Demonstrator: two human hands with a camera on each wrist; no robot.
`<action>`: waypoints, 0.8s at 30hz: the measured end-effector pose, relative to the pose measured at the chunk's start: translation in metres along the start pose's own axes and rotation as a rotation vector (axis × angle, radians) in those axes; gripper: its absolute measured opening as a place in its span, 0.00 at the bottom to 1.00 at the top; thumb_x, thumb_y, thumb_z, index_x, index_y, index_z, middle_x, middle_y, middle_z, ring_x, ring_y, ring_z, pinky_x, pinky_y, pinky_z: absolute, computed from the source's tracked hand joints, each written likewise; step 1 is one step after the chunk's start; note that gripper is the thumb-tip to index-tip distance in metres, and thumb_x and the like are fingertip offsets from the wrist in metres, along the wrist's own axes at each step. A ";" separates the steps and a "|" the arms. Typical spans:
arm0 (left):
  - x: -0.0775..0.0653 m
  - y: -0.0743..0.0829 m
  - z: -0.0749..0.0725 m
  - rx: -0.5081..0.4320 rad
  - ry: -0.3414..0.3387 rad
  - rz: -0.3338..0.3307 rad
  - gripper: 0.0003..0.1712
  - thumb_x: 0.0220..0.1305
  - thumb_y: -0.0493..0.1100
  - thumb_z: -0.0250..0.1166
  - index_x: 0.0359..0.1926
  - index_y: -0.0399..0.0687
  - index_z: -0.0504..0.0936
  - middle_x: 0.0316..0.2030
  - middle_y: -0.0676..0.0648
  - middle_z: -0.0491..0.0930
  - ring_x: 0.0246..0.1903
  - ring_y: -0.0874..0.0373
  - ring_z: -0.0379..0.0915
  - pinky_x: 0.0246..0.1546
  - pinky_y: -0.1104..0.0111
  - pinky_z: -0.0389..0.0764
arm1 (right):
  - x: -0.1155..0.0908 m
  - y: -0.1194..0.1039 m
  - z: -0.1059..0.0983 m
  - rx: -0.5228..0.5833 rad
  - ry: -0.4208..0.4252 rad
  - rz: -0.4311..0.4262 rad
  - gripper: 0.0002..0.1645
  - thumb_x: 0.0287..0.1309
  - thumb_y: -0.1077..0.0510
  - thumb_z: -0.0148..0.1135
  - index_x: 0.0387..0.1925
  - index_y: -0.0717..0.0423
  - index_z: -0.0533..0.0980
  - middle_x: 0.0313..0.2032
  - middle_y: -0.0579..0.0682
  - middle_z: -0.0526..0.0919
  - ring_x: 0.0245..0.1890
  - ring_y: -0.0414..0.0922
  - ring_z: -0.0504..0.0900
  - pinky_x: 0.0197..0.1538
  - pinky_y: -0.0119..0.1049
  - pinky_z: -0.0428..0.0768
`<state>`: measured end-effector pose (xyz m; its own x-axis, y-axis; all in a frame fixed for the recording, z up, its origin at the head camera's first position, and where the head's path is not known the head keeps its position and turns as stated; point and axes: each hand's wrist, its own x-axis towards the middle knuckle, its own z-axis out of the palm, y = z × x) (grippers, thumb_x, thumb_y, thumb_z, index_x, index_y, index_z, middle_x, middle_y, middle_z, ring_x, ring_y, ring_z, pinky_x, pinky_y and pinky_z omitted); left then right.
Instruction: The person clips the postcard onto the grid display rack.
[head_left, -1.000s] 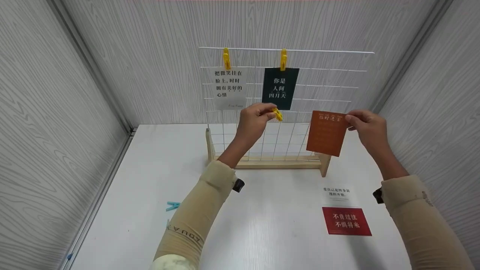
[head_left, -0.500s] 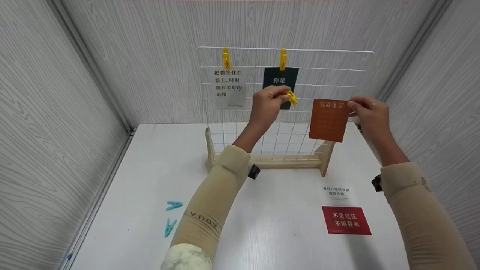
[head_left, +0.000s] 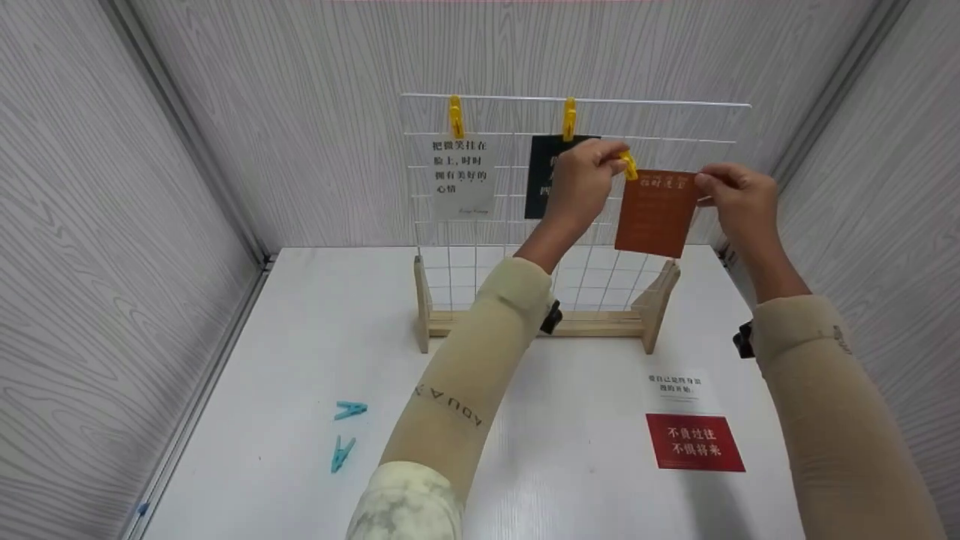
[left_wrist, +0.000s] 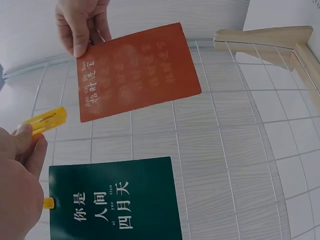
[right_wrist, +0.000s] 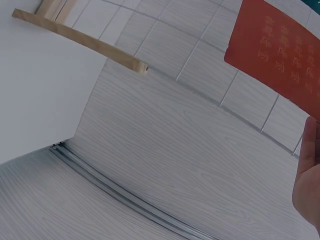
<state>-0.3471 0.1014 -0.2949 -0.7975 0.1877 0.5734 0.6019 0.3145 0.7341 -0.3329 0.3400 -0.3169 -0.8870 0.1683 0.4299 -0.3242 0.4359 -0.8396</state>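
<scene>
My left hand (head_left: 583,178) pinches a yellow clothespin (head_left: 628,165) between thumb and fingers. In the left wrist view that clothespin (left_wrist: 47,121) is apart from the orange-red card (left_wrist: 140,72). At the upper right corner of this card (head_left: 655,214), my right hand (head_left: 742,196) pinches it upright before the right part of a white wire grid (head_left: 690,140). Behind my left hand a dark green card (head_left: 540,180) hangs from a yellow clothespin (head_left: 570,118), partly hidden. Farther left a white card (head_left: 462,180) hangs from another yellow clothespin (head_left: 455,117).
The grid stands in a wooden base (head_left: 600,328) on the white table (head_left: 300,322). Two blue clothespins (head_left: 350,409) lie at the left. A red card (head_left: 696,442) and a white card (head_left: 679,390) lie at the right. Grey wood-grain walls (head_left: 315,120) enclose the table.
Both hands have risen. The left hand has moved right with the clothespin, close to the orange-red card's upper left corner; the card has gone up with the right hand.
</scene>
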 end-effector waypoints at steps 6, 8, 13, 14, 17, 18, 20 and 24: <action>0.010 0.007 0.008 -0.002 -0.009 -0.013 0.16 0.74 0.38 0.58 0.58 0.41 0.83 0.53 0.47 0.83 0.52 0.65 0.79 0.50 0.86 0.75 | 0.007 -0.008 0.000 0.063 0.014 0.023 0.14 0.67 0.59 0.63 0.48 0.66 0.83 0.35 0.47 0.86 0.35 0.41 0.86 0.40 0.24 0.84; 0.013 0.009 0.009 -0.004 -0.009 -0.025 0.16 0.75 0.38 0.57 0.58 0.42 0.83 0.53 0.47 0.83 0.51 0.65 0.79 0.50 0.86 0.75 | 0.009 -0.011 0.000 0.084 0.017 0.028 0.14 0.67 0.60 0.64 0.47 0.67 0.83 0.35 0.47 0.87 0.35 0.41 0.86 0.41 0.25 0.84; 0.020 0.012 0.013 0.000 0.002 -0.040 0.16 0.75 0.38 0.58 0.58 0.43 0.83 0.53 0.49 0.83 0.50 0.67 0.79 0.49 0.86 0.75 | 0.013 -0.018 0.000 0.149 0.026 0.032 0.14 0.66 0.60 0.64 0.47 0.67 0.83 0.36 0.49 0.87 0.37 0.43 0.86 0.42 0.25 0.84; 0.022 0.013 0.014 -0.001 0.003 -0.044 0.16 0.75 0.38 0.58 0.58 0.43 0.83 0.53 0.49 0.83 0.50 0.67 0.78 0.49 0.86 0.75 | 0.014 -0.019 0.001 0.157 0.026 0.031 0.14 0.66 0.60 0.64 0.48 0.67 0.83 0.36 0.49 0.87 0.37 0.43 0.86 0.42 0.25 0.84; 0.026 0.016 0.017 -0.010 -0.002 -0.057 0.16 0.75 0.39 0.57 0.59 0.44 0.83 0.54 0.49 0.83 0.50 0.67 0.78 0.49 0.87 0.75 | 0.016 -0.022 0.002 0.164 0.032 0.024 0.15 0.65 0.59 0.65 0.47 0.67 0.83 0.36 0.50 0.86 0.38 0.44 0.86 0.43 0.26 0.84; 0.028 0.017 0.018 -0.009 -0.003 -0.062 0.16 0.75 0.39 0.57 0.59 0.45 0.82 0.54 0.50 0.83 0.50 0.67 0.78 0.49 0.87 0.74 | 0.016 -0.023 0.003 0.161 0.035 0.021 0.15 0.65 0.59 0.65 0.47 0.67 0.83 0.37 0.50 0.86 0.38 0.44 0.86 0.43 0.26 0.84; 0.030 0.018 0.019 -0.002 0.004 -0.069 0.16 0.76 0.39 0.56 0.59 0.46 0.82 0.55 0.50 0.83 0.50 0.67 0.78 0.50 0.87 0.73 | 0.018 -0.024 0.004 0.164 0.037 0.020 0.15 0.65 0.59 0.65 0.47 0.67 0.83 0.36 0.50 0.86 0.38 0.44 0.87 0.43 0.26 0.84; 0.035 0.021 0.022 0.011 0.025 -0.063 0.17 0.75 0.38 0.56 0.60 0.46 0.82 0.56 0.50 0.83 0.53 0.66 0.78 0.52 0.88 0.73 | 0.021 -0.026 0.005 0.160 0.045 0.019 0.14 0.65 0.59 0.65 0.46 0.66 0.84 0.36 0.49 0.86 0.38 0.44 0.86 0.44 0.26 0.84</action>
<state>-0.3631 0.1352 -0.2670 -0.8322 0.1440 0.5355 0.5501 0.3350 0.7650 -0.3444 0.3282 -0.2882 -0.8790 0.2164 0.4249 -0.3587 0.2868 -0.8883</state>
